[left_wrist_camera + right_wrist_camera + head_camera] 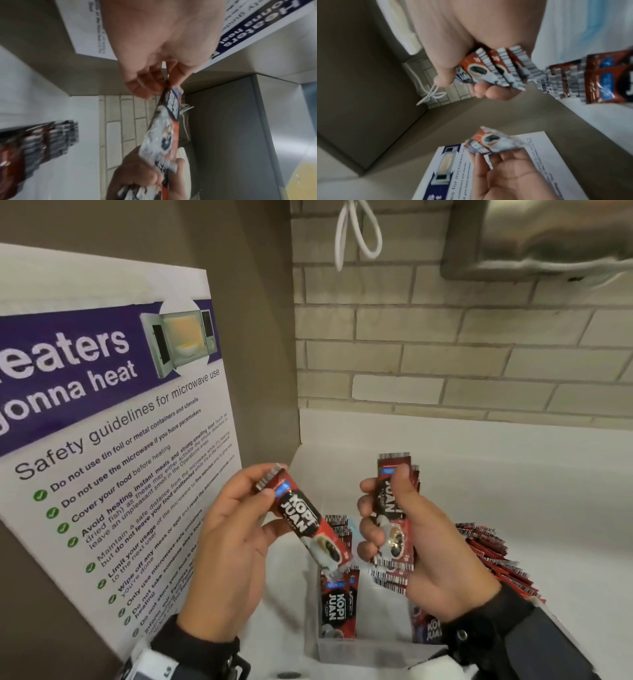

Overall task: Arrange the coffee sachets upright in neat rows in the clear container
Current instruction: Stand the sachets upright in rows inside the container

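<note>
My left hand [239,529] pinches one red-and-black coffee sachet [305,520] near its top end, tilted, its lower end over the clear container [346,652]. The same sachet [164,129] shows blurred in the left wrist view. My right hand [414,542] grips a stack of several sachets [395,508] upright, thumb across the front; their lower ends [503,67] fan out in the right wrist view. Sachets [339,604] stand upright inside the container. A loose row of sachets [493,556] lies on the counter to the right.
A microwave safety poster [113,419] leans on the brown side panel at left. A tiled wall [445,354] stands behind the white counter [513,491]. A white cable [356,231] hangs above, and a steel appliance [548,237] sits at the upper right.
</note>
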The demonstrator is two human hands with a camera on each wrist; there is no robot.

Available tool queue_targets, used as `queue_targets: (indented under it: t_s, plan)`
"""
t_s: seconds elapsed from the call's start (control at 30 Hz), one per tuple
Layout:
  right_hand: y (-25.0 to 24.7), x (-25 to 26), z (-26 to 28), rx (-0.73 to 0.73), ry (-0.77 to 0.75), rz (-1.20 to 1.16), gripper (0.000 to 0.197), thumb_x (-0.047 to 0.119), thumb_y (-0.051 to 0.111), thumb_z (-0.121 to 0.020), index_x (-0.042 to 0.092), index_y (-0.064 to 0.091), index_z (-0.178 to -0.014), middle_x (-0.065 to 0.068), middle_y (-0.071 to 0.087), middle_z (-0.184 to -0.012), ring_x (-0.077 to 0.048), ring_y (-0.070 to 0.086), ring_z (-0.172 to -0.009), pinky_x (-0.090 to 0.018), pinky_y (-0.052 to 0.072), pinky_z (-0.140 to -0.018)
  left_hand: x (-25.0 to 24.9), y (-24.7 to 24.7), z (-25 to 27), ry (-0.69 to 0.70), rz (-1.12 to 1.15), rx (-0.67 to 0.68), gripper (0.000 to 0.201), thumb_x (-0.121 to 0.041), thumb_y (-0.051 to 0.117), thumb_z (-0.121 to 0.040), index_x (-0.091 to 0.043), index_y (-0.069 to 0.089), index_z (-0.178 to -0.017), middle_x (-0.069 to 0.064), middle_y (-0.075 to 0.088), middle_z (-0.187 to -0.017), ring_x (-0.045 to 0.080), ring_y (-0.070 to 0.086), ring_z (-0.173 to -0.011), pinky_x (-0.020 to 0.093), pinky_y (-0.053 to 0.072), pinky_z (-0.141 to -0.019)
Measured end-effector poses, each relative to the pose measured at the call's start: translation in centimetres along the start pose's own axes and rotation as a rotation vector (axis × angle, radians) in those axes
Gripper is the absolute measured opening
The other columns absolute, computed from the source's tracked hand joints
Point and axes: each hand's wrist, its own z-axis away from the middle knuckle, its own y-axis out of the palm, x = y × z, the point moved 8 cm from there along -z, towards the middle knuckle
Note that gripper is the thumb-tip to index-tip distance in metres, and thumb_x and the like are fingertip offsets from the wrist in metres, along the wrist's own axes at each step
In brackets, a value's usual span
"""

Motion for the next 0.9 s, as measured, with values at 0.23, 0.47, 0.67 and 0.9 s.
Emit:
queue_targets:
  t_s: [0.23, 0.47, 0.67, 0.9]
  plan:
    - [2.2, -3.1, 0.6, 0.207, 0.082, 0.337, 0.053, 0.024, 0.079, -0.069, 0.008, 0.061, -0.116, -0.010, 0.070, -0.107, -0.024, 0.065, -0.100, -0.031, 0.053, -0.087, 0.4, 3.4, 0.5, 0.148, -0.552, 0.168, 0.024, -0.020, 0.071, -0.080, -0.039, 0.071, -0.093, -0.011, 0.061, -0.077, 0.006, 0.055, -0.067, 0.021, 0.050, -0.065]
    - [2.4, -2.3, 0.8, 0.132, 0.019, 0.178, 0.019, 0.011, 0.065, -0.079, 0.009, 0.066, -0.099, -0.008, 0.068, -0.083, -0.022, 0.063, -0.081, -0.031, 0.052, -0.074, 3.4, 2.9, 1.2, -0.038, -0.352, 0.186, 0.058, -0.067, 0.067, -0.064, -0.044, 0.056, -0.116, -0.009, 0.060, -0.123, 0.012, 0.058, -0.114, 0.029, 0.048, -0.090]
    - [2.8, -2.0, 0.9, 0.028, -0.180, 0.575, 0.059, 0.055, 0.065, -0.073, 0.037, 0.052, -0.128, 0.003, 0.052, -0.137, -0.015, 0.047, -0.128, -0.043, 0.033, -0.112, 5.9, 5.3, 3.1, -0.379, -0.003, 0.356, 0.074, -0.059, 0.062, -0.077, -0.020, 0.046, -0.138, 0.007, 0.057, -0.134, 0.020, 0.050, -0.129, 0.038, 0.039, -0.108]
    - [3.8, 1.5, 1.5, -0.095, -0.527, 1.446, 0.058, 0.092, 0.009, -0.063, 0.073, -0.006, -0.116, 0.039, -0.006, -0.137, 0.009, -0.012, -0.136, -0.043, -0.006, -0.114, 4.9, 5.2, 3.0, -0.436, 0.234, 0.377, 0.078, -0.040, 0.090, -0.041, -0.019, 0.069, -0.113, 0.016, 0.065, -0.120, 0.024, 0.068, -0.101, 0.035, 0.056, -0.068]
